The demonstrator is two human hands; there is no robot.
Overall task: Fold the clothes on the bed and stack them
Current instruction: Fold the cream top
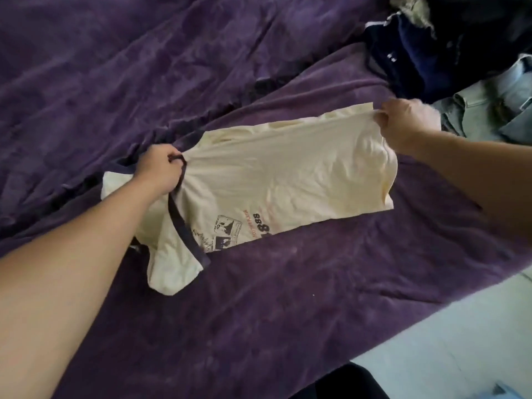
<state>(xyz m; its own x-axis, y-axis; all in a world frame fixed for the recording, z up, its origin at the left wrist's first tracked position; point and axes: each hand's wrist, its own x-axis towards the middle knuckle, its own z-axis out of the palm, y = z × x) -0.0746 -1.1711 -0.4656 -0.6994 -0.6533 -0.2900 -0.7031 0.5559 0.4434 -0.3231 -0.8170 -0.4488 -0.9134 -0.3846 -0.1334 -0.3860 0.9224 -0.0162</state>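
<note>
The bed [201, 67] fills most of the frame under a rumpled purple cover; its edge runs diagonally across the lower right, with pale floor [431, 341] beyond it. A heap of dark clothes [426, 53] sits in the upper right corner, with pale denim [489, 110] just below it.

The cream T-shirt [288, 174] lies at mid-frame, apparently already doubled lengthways; its long axis runs from centre left up towards the right, and it is stretched taut between the two hands, its lower edge on the cover. A loose sleeve [172, 272] trails off the lower left end.

The left grip [157, 171] is curled tight round the dark-trimmed collar [181, 223] at the neck end; the right grip [406, 125] pinches the hem corner at the far end, fingers folded over the cloth, just beside the denim. A small dark print [230, 231] shows near the lower edge.

The next fold most likely turns on that axis; hem and neck are well apart, so one end must travel along the shirt's length to meet the other. Bare purple cover lies open below the shirt and to the upper left; the right end is crowded by the heap and the bed's edge is near at lower right, so folding leftwards looks easier.
</note>
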